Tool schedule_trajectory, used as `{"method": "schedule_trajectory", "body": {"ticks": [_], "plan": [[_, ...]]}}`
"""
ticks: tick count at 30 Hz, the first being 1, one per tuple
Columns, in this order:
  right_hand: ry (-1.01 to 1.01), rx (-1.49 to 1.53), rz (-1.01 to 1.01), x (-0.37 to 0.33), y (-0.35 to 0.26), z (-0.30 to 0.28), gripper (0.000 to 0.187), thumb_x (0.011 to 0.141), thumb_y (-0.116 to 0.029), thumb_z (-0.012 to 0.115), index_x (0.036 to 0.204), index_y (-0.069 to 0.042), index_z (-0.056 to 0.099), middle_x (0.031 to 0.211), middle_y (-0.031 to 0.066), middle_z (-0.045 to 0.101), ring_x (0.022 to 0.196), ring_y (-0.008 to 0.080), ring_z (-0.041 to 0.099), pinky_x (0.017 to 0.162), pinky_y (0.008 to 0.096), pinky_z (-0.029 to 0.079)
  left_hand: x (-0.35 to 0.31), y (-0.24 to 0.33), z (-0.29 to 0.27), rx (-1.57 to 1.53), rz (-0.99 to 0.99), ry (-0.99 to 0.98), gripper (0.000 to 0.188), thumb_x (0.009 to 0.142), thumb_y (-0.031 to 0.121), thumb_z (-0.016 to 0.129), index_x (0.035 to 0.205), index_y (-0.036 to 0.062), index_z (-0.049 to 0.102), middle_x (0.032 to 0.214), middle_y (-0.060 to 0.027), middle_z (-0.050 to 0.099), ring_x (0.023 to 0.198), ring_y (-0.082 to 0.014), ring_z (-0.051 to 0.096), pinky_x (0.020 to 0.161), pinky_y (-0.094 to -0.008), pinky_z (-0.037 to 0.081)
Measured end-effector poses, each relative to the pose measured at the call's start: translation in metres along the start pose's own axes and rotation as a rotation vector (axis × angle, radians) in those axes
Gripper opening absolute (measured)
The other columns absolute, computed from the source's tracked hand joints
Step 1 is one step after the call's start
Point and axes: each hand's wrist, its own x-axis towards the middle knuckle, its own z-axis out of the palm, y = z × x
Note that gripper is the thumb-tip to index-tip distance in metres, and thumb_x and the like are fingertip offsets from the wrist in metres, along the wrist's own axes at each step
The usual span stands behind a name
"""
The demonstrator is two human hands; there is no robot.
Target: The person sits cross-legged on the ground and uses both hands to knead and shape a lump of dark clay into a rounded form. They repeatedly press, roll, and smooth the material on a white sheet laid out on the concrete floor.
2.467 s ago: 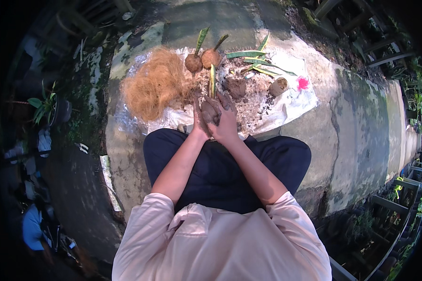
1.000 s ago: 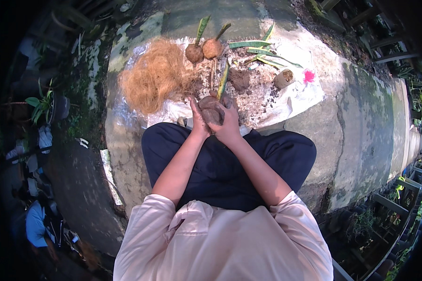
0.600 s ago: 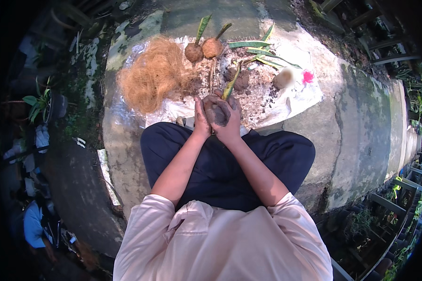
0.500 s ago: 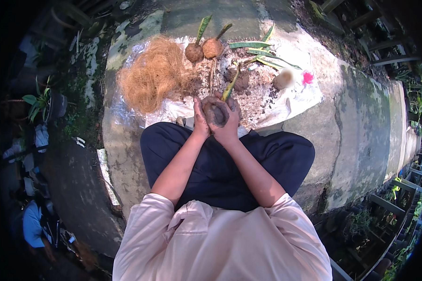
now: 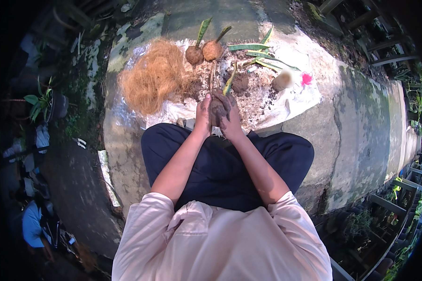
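Observation:
Between my palms, just beyond my crossed legs, is a ball of wet dark soil [image 5: 217, 114]. A yellow-edged snake plant leaf [image 5: 229, 84] sticks up from its far side. My left hand [image 5: 203, 114] presses the ball from the left, thumb uppermost. From the right, my right hand [image 5: 231, 117] wraps it with muddy fingers. The ball's underside is hidden. Beyond my hands a heap of loose soil [image 5: 240, 81] lies on a white sheet [image 5: 297, 100]. Two finished-looking round balls, one dark brown [image 5: 194, 55] and one orange-brown [image 5: 212, 49], each carry an upright leaf.
A big tangle of coconut fibre [image 5: 151, 77] covers the sheet's left part. Several cut snake plant leaves [image 5: 267, 55] lie at the far right, near a pale cylindrical container [image 5: 282, 81] and a bright pink bundle [image 5: 306, 79]. A potted plant [image 5: 56, 105] stands left; a person [image 5: 34, 225] is at lower left.
My right hand has shifted from the ball's near face to its right side, its fingers now over the top. The hollow seen in the soil earlier is covered, and the leaf stands slightly lower.

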Motion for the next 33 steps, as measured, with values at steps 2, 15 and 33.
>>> {"method": "schedule_trajectory", "body": {"ticks": [2, 15, 33], "plan": [[-0.049, 0.136, 0.1, 0.0, -0.004, -0.001, 0.051, 0.089, -0.038, 0.046, 0.131, -0.01, 0.052, 0.129, 0.0206, 0.05, 0.117, 0.0378, 0.046, 0.101, 0.0461, 0.034, 0.002, 0.001, 0.0, -0.085, -0.131, 0.017, 0.061, 0.097, 0.056, 0.043, 0.129, 0.0054, 0.048, 0.118, -0.0102, 0.059, 0.109, -0.0232, 0.058, 0.095, -0.0391, 0.047], [0.071, 1.058, 0.77, -0.002, 0.016, -0.015, 0.073, 0.096, -0.067, 0.026, 0.135, -0.008, 0.045, 0.133, 0.0144, 0.048, 0.128, 0.0274, 0.044, 0.108, 0.0412, 0.034, 0.01, -0.003, -0.003, 0.068, 0.121, -0.043, 0.09, 0.086, 0.081, 0.022, 0.146, 0.0144, 0.034, 0.149, -0.0102, 0.035, 0.138, -0.0294, 0.032, 0.113, -0.0498, 0.022], [-0.098, 0.669, 0.227, 0.027, -0.025, -0.021, 0.057, 0.101, -0.051, 0.036, 0.137, -0.008, 0.047, 0.134, 0.0094, 0.049, 0.127, 0.0215, 0.044, 0.106, 0.0391, 0.035, -0.008, 0.032, 0.019, -0.204, 0.357, -0.031, 0.096, 0.087, 0.08, 0.017, 0.147, 0.006, 0.03, 0.147, -0.0205, 0.037, 0.138, -0.0307, 0.034, 0.112, -0.0474, 0.029]]}}
